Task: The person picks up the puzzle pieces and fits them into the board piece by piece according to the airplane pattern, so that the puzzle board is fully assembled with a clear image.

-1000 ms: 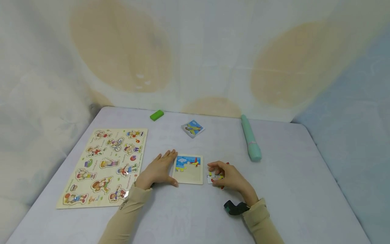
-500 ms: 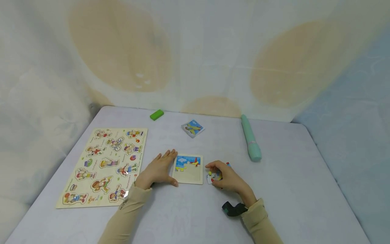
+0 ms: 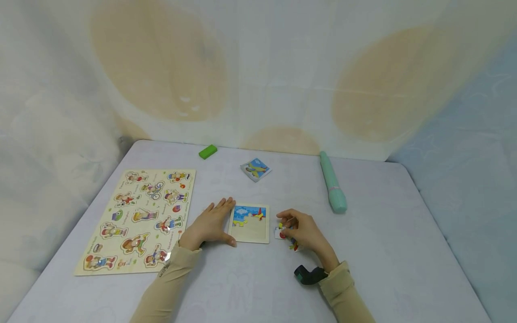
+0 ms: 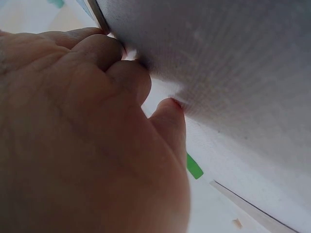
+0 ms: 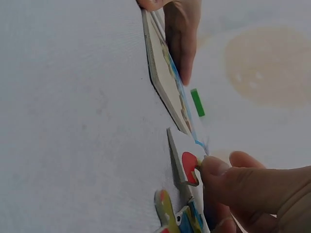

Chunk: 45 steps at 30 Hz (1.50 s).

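Observation:
A small square puzzle board lies at the middle of the table, its upper part filled with sky and plane pieces and its lower part bare wood. My left hand rests along its left edge, fingers extended and thumb at the lower left corner. To the right of the board, my right hand bends over several loose puzzle pieces. In the right wrist view its thumb and fingers pinch at a white puzzle piece with a red patch. Part of the pile is hidden under that hand.
A large board with cartoon sports figures lies at the left. Behind the small board are a plane picture card and a green block. A mint-green tapered object lies at the back right.
My right hand has shifted slightly over the loose pieces, and the pieces beneath it have moved and turned. The left hand and the puzzle board have stayed in place.

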Tool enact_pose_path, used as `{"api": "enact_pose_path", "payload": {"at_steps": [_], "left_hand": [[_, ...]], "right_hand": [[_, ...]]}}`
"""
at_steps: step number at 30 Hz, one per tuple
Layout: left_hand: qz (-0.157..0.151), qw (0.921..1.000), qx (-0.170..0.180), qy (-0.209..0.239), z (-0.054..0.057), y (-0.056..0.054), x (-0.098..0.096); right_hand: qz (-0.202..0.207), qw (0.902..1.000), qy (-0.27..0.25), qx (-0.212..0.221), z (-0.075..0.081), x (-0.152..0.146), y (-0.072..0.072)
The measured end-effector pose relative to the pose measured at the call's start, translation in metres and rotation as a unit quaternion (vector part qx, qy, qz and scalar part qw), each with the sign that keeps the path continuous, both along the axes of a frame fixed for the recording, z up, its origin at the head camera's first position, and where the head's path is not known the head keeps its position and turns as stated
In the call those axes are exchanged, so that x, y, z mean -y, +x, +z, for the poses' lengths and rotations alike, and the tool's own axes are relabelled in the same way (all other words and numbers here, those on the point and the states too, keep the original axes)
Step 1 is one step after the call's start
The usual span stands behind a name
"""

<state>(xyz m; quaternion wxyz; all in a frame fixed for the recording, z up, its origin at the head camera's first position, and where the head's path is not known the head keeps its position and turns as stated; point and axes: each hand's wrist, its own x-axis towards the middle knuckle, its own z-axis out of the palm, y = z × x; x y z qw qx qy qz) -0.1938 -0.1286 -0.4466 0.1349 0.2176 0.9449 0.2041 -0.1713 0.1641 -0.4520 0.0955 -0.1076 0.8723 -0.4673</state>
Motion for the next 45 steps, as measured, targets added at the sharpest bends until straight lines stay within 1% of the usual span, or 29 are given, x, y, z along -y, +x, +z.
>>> {"api": "enact_pose_path", "payload": {"at_steps": [4,9,14,18,21,27,30,35,42,45], "left_hand": [[0.002,1.0,0.003,0.001,0.001,0.0,-0.001],[0.005,1.0,0.005,0.002,0.001,0.0,-0.001],[0.006,1.0,0.004,0.0,-0.001,0.0,0.0],[0.006,1.0,0.005,-0.006,-0.002,0.001,0.0],[0.007,0.9999,0.01,-0.008,-0.003,0.001,0.0],[0.006,0.9999,0.009,-0.001,-0.002,0.001,0.0],[0.01,0.9999,0.01,-0.007,-0.002,0.0,0.001],[0.009,0.9999,0.006,-0.008,-0.002,0.0,0.001],[0.009,0.9999,0.006,-0.009,-0.002,0.0,0.001],[0.007,0.9999,0.006,-0.009,-0.001,0.0,0.001]], "right_hand": [[-0.009,0.9995,-0.028,0.015,0.003,0.0,-0.003],[-0.024,0.9993,-0.024,0.014,0.007,0.004,-0.01],[-0.016,0.9988,-0.046,0.011,0.015,0.016,-0.02],[-0.014,0.9971,-0.071,0.022,0.021,0.031,-0.027],[-0.013,0.9961,-0.083,0.026,0.022,0.04,-0.03],[-0.015,0.9955,-0.087,0.033,0.015,0.053,-0.029],[-0.02,0.9955,-0.087,0.033,0.014,0.059,-0.027],[-0.027,0.9967,-0.073,0.025,0.013,0.066,-0.025],[0.0,0.9984,-0.056,0.0,0.01,0.075,-0.021],[0.008,0.999,-0.041,-0.012,0.009,0.078,-0.02]]}}
